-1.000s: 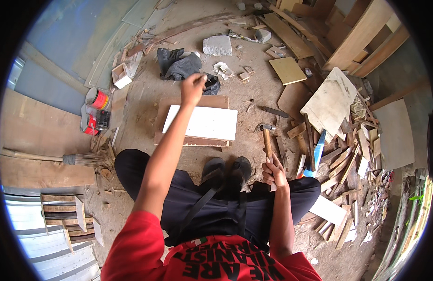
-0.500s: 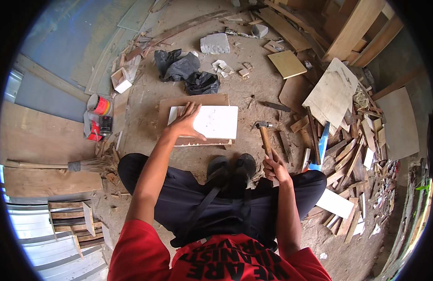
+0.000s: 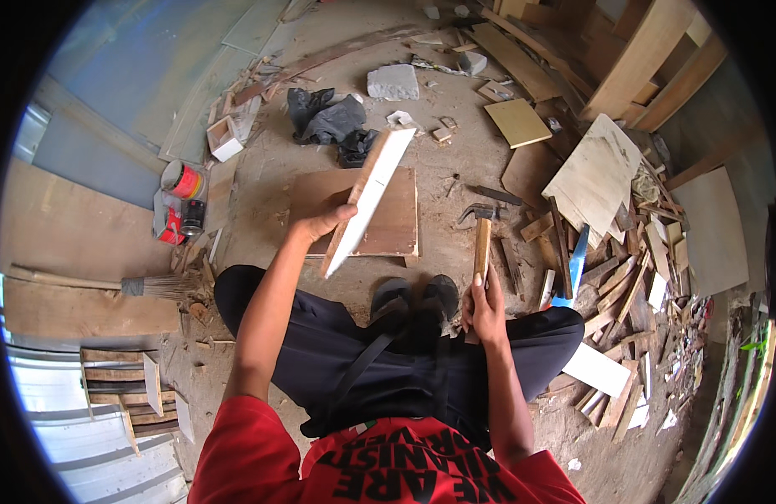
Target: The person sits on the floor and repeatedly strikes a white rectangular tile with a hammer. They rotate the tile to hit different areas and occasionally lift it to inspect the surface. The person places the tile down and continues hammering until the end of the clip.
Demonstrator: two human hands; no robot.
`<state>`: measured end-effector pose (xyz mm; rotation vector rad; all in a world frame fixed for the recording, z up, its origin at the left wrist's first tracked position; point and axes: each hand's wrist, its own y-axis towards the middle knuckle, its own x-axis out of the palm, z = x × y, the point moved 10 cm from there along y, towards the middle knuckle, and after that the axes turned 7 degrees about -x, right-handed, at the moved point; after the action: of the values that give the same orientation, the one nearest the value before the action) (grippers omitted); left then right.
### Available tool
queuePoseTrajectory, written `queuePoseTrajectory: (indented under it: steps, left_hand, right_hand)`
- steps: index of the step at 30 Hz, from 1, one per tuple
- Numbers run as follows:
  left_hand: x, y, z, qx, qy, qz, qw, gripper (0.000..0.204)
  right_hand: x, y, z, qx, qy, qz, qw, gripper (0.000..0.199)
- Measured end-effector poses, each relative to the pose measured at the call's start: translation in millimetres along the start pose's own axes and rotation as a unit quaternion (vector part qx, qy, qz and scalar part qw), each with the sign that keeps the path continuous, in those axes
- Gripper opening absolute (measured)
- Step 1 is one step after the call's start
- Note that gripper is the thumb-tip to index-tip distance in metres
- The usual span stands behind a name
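Note:
My left hand (image 3: pixel 327 223) grips a white-faced wooden board (image 3: pixel 373 202), tilted up on its edge with the white side turned right. Below it a low brown wooden platform (image 3: pixel 396 214) rests on the ground in front of my feet. In my right hand (image 3: pixel 485 309) is a claw hammer (image 3: pixel 482 239), held by its wooden handle with the head pointing away from me. The fingers of that hand are wrapped around the lower handle, above my right knee. A dark flat tool or strip (image 3: pixel 497 195) lies on the ground beyond the hammer head.
Scrap wood (image 3: pixel 623 286) is heaped at the right, with a blue-handled saw (image 3: pixel 575 265) at its near edge. Black plastic bags (image 3: pixel 333 122) and a pale block (image 3: pixel 394 82) lie ahead. Cans (image 3: pixel 183 180) and a stick broom (image 3: pixel 144 286) are at the left.
My left hand has lifted the white board off the brown platform and tipped it onto its edge. The hammer in my right hand has turned slightly, its claw now showing.

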<state>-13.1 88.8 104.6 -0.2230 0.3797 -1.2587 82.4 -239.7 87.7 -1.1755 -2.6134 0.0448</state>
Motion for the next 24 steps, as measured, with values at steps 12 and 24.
queuePoseTrajectory:
  steps: [12, 24]
  left_hand:
    - [44.2, -42.6, -45.0, -0.032, -0.2, -0.029, 0.979, 0.095]
    - [38.3, -29.8, -66.1, -0.031, -0.079, -0.052, 0.995, 0.089]
  right_hand:
    - [106.0, -25.2, -89.0, -0.103, -0.083, -0.129, 0.983, 0.057]
    - [99.4, -32.3, -51.3, -0.005, -0.033, -0.16, 0.987, 0.06]
